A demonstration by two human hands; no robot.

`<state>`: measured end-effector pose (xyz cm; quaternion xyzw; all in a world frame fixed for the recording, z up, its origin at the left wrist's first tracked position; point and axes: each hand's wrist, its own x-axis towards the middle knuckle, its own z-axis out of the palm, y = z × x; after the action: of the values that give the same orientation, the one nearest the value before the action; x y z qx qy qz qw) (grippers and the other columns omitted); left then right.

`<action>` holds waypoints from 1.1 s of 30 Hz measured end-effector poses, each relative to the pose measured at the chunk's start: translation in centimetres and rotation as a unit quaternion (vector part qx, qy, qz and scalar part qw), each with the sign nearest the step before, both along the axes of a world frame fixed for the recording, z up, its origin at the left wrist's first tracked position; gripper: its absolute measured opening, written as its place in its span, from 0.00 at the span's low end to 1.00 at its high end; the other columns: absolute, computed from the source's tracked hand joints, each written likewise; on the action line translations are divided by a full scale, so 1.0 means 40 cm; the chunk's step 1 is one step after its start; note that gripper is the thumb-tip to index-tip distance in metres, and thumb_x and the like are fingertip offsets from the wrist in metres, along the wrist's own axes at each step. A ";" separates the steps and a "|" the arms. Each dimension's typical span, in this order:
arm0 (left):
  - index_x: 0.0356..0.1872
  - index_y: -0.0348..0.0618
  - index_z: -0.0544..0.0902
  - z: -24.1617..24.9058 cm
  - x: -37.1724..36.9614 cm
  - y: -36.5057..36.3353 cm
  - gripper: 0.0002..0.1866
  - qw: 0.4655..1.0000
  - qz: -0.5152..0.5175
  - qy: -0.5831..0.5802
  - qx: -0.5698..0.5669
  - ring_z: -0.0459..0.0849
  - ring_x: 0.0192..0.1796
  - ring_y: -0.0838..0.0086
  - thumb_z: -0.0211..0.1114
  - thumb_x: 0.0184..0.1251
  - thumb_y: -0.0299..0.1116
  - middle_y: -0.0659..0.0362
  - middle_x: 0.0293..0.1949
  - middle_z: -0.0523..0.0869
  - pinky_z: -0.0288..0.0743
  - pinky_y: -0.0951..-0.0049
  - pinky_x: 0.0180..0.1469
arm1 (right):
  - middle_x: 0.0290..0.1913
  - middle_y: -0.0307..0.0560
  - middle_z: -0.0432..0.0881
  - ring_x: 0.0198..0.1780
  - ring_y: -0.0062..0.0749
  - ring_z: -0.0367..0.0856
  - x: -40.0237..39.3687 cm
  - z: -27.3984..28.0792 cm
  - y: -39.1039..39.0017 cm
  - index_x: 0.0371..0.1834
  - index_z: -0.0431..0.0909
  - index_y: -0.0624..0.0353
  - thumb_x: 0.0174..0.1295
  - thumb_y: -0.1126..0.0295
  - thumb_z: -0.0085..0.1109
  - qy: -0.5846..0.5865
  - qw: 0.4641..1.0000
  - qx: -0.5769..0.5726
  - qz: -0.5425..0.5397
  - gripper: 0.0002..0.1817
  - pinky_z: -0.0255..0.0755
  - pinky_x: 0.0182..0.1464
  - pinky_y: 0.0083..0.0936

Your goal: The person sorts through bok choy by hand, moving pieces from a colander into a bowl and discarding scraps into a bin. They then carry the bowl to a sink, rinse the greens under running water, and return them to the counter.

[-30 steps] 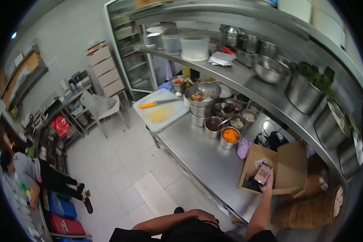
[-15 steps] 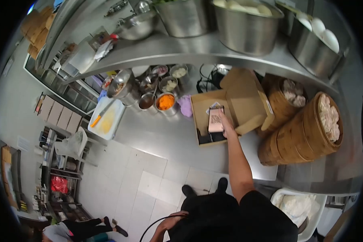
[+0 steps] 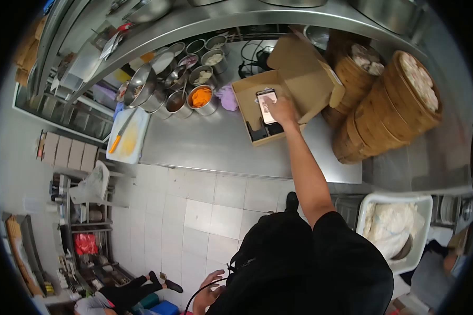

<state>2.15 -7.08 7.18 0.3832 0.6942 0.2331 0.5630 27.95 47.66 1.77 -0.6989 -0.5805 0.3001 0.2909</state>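
A phone (image 3: 266,107) with a lit screen lies in an open cardboard box (image 3: 310,93) on the steel counter. My right hand (image 3: 283,110) reaches over the phone's right side, fingers stretched out over the screen; it does not wrap round the phone. A black item sits in the box's lower corner, below the phone. Low in the view, my left hand (image 3: 209,291) is raised beside my body, its fingers apart and slightly curled. A thin black cable (image 3: 195,295) passes by that hand. A purple cloth (image 3: 227,98) lies left of the box.
Bamboo steamers (image 3: 386,113) stand right of the box. Metal pots, one with orange food (image 3: 201,97), stand left. A knife rests on a white board (image 3: 126,137). A steel shelf (image 3: 226,20) overhangs the counter. A white tub (image 3: 427,210) is at right. People appear at lower left and right.
The view has shifted, showing the counter higher. My right hand has moved from the phone's edge to over its screen, which shows different content. My left hand has come away from my body, fingers spread.
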 end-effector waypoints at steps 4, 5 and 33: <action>0.41 0.36 0.86 0.065 -0.082 0.077 0.07 0.983 -0.169 -0.009 0.076 0.87 0.45 0.67 0.67 0.62 0.21 0.52 0.42 0.87 0.81 0.70 0.49 | 0.47 0.58 0.84 0.46 0.44 0.84 0.029 0.098 -0.243 0.60 0.72 0.66 0.60 0.58 0.63 0.159 0.976 0.140 0.050 0.29 0.74 0.51 0.34; 0.40 0.35 0.86 0.083 -0.085 0.103 0.06 0.988 -0.155 -0.024 0.011 0.88 0.42 0.69 0.67 0.62 0.22 0.52 0.39 0.88 0.82 0.72 0.45 | 0.45 0.55 0.84 0.44 0.38 0.84 0.038 0.094 -0.325 0.60 0.72 0.65 0.61 0.59 0.63 0.207 0.967 0.139 0.049 0.28 0.75 0.49 0.31; 0.37 0.40 0.84 -0.062 1.031 -0.082 0.09 0.335 -0.939 -0.005 0.076 0.85 0.39 0.54 0.59 0.66 0.33 0.51 0.34 0.87 0.78 0.59 0.42 | 0.39 0.49 0.81 0.44 0.49 0.82 0.493 0.059 -2.287 0.38 0.81 0.53 0.59 0.66 0.57 0.083 0.947 -0.223 -0.216 0.07 0.77 0.43 0.43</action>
<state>43.40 -10.37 4.69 0.8220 -0.1478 -0.3958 0.3818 47.67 -43.83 4.13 -0.8269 -0.3077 0.4089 0.2330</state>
